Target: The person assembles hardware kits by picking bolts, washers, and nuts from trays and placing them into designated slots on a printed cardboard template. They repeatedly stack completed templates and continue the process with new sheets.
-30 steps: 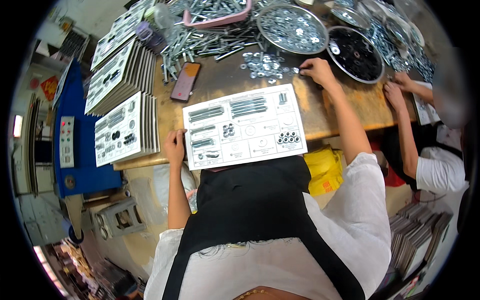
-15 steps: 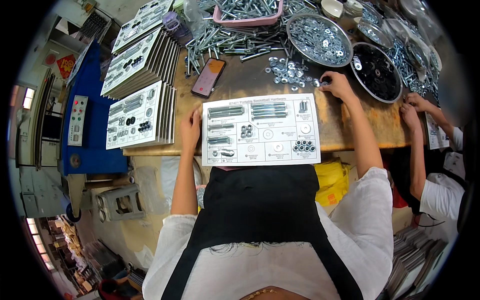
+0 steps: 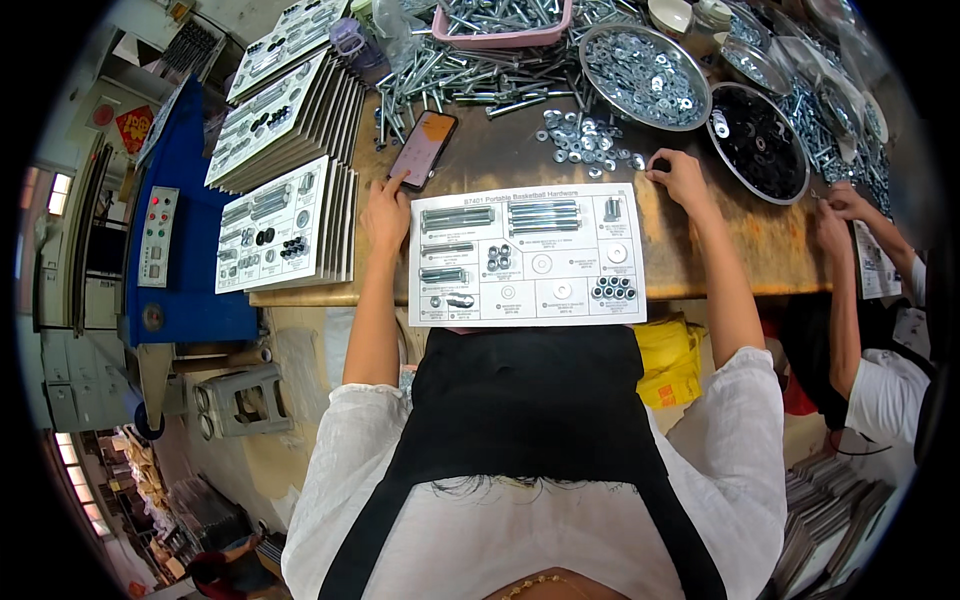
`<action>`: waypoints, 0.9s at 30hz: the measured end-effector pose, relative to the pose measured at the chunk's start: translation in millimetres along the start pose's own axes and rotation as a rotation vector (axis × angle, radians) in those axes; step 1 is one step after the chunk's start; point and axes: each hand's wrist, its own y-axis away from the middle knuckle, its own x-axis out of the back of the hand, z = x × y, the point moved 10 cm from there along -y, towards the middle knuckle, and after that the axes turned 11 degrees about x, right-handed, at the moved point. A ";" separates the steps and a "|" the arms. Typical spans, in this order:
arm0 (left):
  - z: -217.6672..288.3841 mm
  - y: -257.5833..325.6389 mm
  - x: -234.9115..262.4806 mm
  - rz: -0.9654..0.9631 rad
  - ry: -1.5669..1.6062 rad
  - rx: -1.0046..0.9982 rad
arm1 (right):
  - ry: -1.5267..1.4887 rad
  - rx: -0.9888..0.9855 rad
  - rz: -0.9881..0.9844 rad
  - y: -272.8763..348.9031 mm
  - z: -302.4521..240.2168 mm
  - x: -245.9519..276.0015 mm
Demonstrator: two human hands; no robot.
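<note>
Even bright light is filling the scene, glare is hitting the metal washers [image 3: 590, 140], fisheye is bending and blackening edges.

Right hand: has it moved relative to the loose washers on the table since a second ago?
No: the right hand stays at the near right edge of the loose washers, fingers touching them; only the camera shifted.

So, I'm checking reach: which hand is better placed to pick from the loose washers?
Right. The right hand already touches the loose washers, while the left hand rests by the phone, farther away.
</note>
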 end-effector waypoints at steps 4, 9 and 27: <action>1.7 3.1 20.7 0.115 0.229 0.018 | -0.153 -0.104 0.082 5.9 -8.3 13.9; 43.8 44.9 13.4 -0.293 0.933 0.201 | -0.868 -0.300 0.198 37.9 -52.6 2.6; 298.6 116.1 -46.0 -0.981 0.704 -0.361 | -0.284 -0.132 0.135 96.0 -77.2 32.7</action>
